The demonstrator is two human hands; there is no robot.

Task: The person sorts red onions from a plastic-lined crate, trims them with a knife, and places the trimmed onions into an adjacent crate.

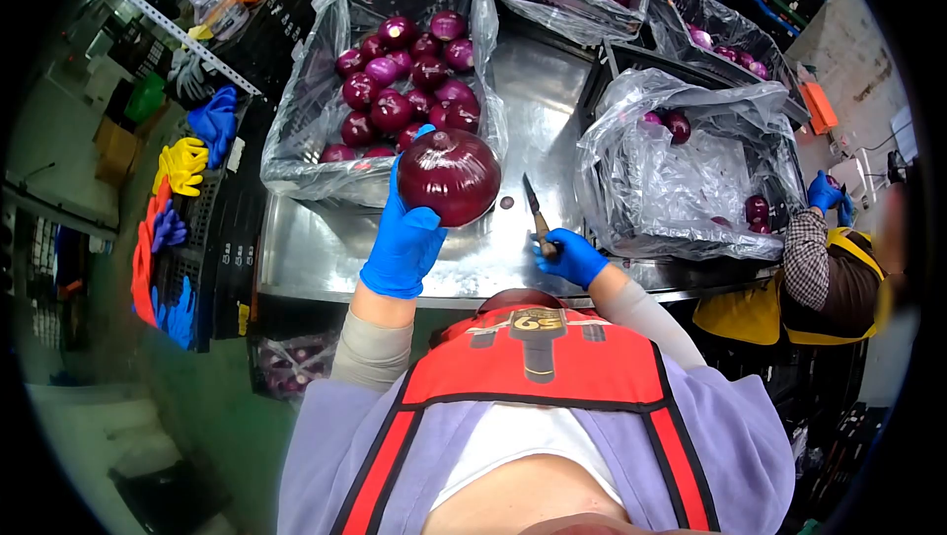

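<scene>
My left hand, in a blue glove, holds a large glossy red onion up near the camera, over the front edge of a lined crate. My right hand, gloved in blue too, grips a small knife by its brown handle, with the dark blade pointing away from me. A small dark round piece lies on the metal table between the onion and the knife. Behind the held onion, several peeled-looking red onions lie in the plastic-lined crate.
A second lined crate at right holds a few onions. Two more lined crates of onions stand at the back. Coloured gloves hang at left. A co-worker's gloved hand is at far right, near an onion.
</scene>
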